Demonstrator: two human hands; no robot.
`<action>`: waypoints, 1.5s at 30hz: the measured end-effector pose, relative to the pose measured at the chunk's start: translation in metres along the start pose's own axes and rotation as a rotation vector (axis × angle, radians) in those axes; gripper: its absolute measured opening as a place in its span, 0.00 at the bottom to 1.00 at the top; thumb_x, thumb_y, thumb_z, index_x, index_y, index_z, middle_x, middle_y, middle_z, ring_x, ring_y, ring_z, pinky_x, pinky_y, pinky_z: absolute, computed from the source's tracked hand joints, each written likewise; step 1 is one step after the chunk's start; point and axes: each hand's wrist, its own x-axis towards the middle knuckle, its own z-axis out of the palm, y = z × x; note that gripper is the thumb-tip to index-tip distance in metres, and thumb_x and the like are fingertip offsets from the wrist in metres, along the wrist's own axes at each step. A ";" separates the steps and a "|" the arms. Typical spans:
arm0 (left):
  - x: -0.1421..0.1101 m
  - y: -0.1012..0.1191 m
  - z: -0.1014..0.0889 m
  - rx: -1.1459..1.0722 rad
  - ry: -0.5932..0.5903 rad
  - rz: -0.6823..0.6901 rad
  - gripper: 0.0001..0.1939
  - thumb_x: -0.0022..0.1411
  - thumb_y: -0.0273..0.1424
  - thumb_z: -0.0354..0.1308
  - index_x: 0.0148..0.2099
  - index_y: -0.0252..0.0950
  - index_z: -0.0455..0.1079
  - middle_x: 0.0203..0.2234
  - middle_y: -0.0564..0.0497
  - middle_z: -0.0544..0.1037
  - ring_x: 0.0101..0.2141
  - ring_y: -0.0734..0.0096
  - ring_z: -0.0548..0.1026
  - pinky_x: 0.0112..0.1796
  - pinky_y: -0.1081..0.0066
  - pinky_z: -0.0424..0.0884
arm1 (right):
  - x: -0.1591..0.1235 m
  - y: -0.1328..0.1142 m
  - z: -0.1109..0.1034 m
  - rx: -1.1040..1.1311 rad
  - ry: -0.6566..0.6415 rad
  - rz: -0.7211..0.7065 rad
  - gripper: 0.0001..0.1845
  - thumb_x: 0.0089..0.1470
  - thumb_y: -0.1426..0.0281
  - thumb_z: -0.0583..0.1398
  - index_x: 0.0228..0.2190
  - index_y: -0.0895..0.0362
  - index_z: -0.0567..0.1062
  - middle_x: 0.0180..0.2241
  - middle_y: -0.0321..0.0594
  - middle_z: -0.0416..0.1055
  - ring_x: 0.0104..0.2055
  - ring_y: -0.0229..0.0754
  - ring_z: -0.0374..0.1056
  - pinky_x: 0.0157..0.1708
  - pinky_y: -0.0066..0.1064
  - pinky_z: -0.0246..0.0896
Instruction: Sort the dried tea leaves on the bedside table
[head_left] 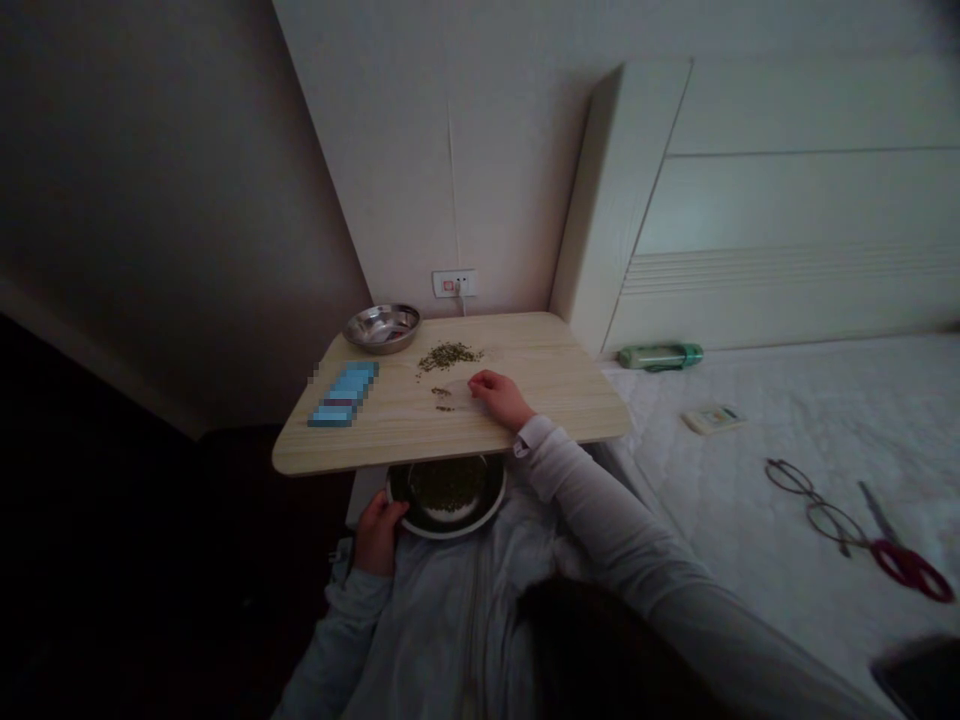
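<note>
My left hand [380,527] grips the left rim of a wide metal bowl [448,531], with the thumb over the edge. The bowl sits at my lap, partly under the table's front edge, and holds many small dark green grains [450,482]. Over the tabletop, my right hand [501,396] has its fingertips pinched together; what they hold, if anything, is too small to make out. Just left of those fingertips lie two little clusters of brownish grains [442,392]. A larger scattered pile of green grains [448,356] is spread behind them.
The pale wooden table [405,435] carries a second metal bowl [382,328] and a blurred blue phone-like object [345,395] at its left. On the bed [697,480] lie a green-capped bottle [660,357], a small pale box [712,419], glasses [814,505] and red-handled scissors [911,570].
</note>
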 end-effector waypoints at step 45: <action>0.005 -0.009 -0.006 0.011 -0.017 0.012 0.07 0.38 0.27 0.53 0.26 0.35 0.63 0.17 0.58 0.69 0.21 0.77 0.65 0.25 0.76 0.59 | -0.008 -0.005 -0.003 0.094 -0.124 0.008 0.09 0.39 0.67 0.51 0.23 0.60 0.66 0.19 0.32 0.62 0.22 0.29 0.56 0.25 0.22 0.50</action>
